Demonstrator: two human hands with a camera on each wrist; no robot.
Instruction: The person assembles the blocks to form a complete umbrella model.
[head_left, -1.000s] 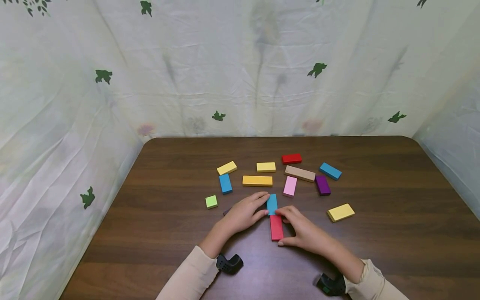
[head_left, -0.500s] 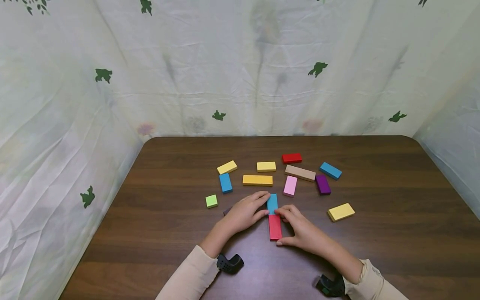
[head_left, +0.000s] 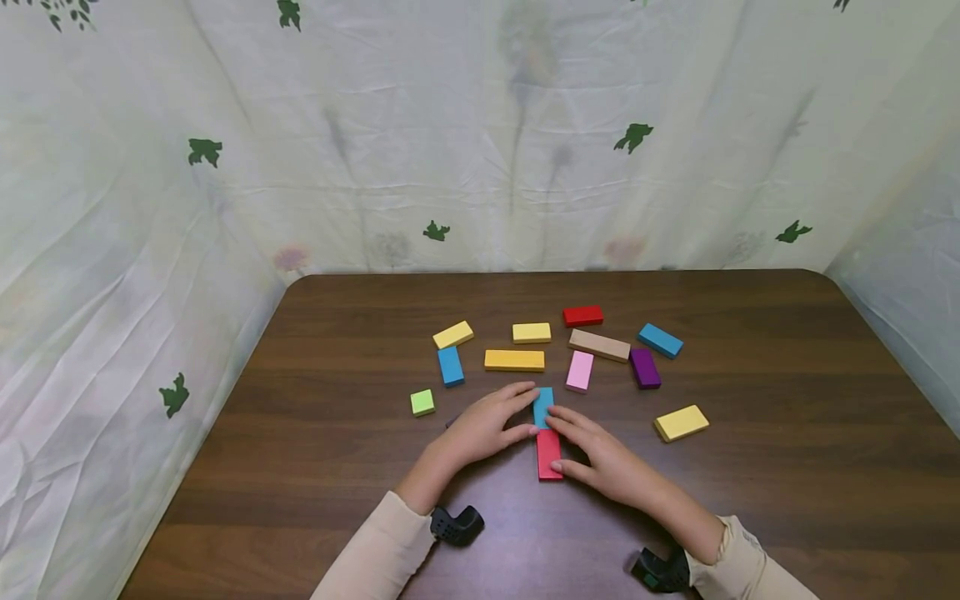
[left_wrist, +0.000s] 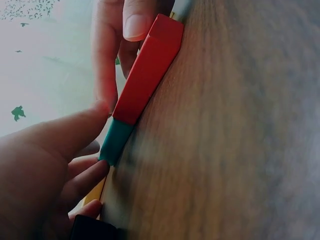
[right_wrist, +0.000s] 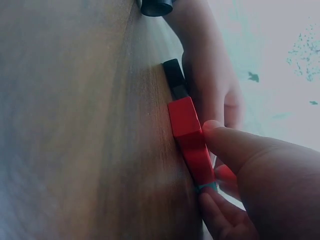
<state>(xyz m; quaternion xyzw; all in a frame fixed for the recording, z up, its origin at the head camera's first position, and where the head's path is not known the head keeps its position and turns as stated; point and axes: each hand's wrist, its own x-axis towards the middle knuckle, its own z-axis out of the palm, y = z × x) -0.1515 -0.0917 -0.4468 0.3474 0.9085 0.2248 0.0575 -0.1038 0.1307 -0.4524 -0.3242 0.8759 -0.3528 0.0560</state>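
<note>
A light blue block (head_left: 543, 408) and a red block (head_left: 549, 455) lie end to end on the table, the blue one farther away. My left hand (head_left: 489, 427) holds the blue block from its left side, fingertips at the far end and thumb close to the seam, as the left wrist view shows. My right hand (head_left: 611, 458) lies along the right side of both blocks. Its thumb touches the red block's right edge, and its fingers reach the blue block near the seam. In the right wrist view the red block (right_wrist: 191, 140) stands between thumb and table.
Beyond the hands lie yellow (head_left: 514, 361), pink (head_left: 580, 372), tan (head_left: 599, 346), purple (head_left: 645, 369), red (head_left: 582, 316) and blue (head_left: 451, 367) blocks. A green block (head_left: 422, 403) is at left, a yellow block (head_left: 681, 423) at right. My left hand mostly hides a dark block (right_wrist: 174, 75).
The red block has shifted slightly left, into line with the blue one. My right thumb has left its near end for its right edge, and the right fingers have moved up onto the blue block.
</note>
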